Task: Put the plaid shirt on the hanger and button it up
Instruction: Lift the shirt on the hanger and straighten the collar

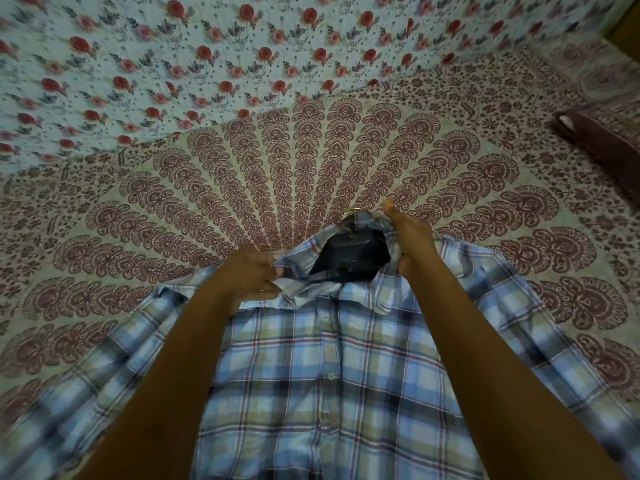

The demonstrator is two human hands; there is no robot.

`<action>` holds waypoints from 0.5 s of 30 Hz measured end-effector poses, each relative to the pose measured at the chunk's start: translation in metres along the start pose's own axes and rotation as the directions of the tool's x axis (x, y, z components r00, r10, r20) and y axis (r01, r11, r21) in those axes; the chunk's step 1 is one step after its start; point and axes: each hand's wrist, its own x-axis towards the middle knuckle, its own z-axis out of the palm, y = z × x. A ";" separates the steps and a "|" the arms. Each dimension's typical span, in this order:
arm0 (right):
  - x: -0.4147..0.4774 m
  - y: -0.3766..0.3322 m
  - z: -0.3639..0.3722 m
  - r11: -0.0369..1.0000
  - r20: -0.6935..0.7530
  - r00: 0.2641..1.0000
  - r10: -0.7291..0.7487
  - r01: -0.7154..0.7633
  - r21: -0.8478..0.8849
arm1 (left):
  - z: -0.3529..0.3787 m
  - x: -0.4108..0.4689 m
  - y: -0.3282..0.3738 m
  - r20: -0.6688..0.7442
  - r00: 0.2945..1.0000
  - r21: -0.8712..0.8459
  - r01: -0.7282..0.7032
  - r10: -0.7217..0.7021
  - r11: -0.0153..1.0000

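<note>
While the woven plaid shirt is lying flat on the paisley-printed bed, the left hand is pinching its collar and the right hand is gripping the opposite side, flanking the dark, broad hanger.

hanger: only a dark middle part shows in the opening of the collar; its shoulders lie hidden under the cloth, and the thin hook is partly behind the collar.
plaid shirt: hem cut off by the bottom edge; both sleeves smear into blur toward the lower corners.
buttons: too small to tell which are fastened.
left hand: fingertips hidden in the collar fold.
right hand: most fingers hidden behind the collar.
floral sheet: blurred, print smeared.
dark cushion: cut off by the right edge.
</note>
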 end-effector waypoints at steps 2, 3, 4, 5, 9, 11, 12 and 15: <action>-0.001 0.001 0.001 1.000 0.003 1.000 0.005 -0.005 0.026 | -0.001 -0.003 -0.006 0.121 0.991 -0.214 0.077 -0.052 0.974; -0.001 0.003 0.000 1.000 0.001 1.000 0.005 -0.005 0.028 | -0.001 -0.005 -0.009 0.165 0.985 -0.262 0.099 -0.057 0.960; -0.001 0.004 0.000 1.000 -0.011 1.000 -0.017 0.017 0.014 | 0.001 -0.004 -0.013 0.186 0.981 -0.294 0.111 -0.057 0.949; -0.003 0.006 0.000 0.999 -0.023 0.999 -0.043 0.043 0.009 | 0.003 -0.003 -0.015 0.186 0.981 -0.317 0.115 -0.057 0.941; -0.011 0.011 0.000 0.993 -0.080 0.990 -0.115 0.116 0.005 | 0.019 0.000 -0.018 0.106 0.993 -0.384 0.096 -0.059 0.918; -0.009 0.017 -0.001 0.970 -0.120 0.966 -0.229 0.216 -0.107 | 0.025 0.001 -0.018 0.037 0.998 -0.425 0.068 -0.058 0.903; -0.009 0.021 -0.003 0.933 -0.146 0.935 -0.322 0.287 -0.217 | 0.027 0.002 -0.019 -0.002 0.999 -0.434 0.046 -0.052 0.900; -0.018 0.034 -0.006 0.708 -0.158 0.736 -0.659 0.535 -0.462 | 0.027 0.005 -0.022 -0.051 0.998 -0.452 0.013 -0.041 0.892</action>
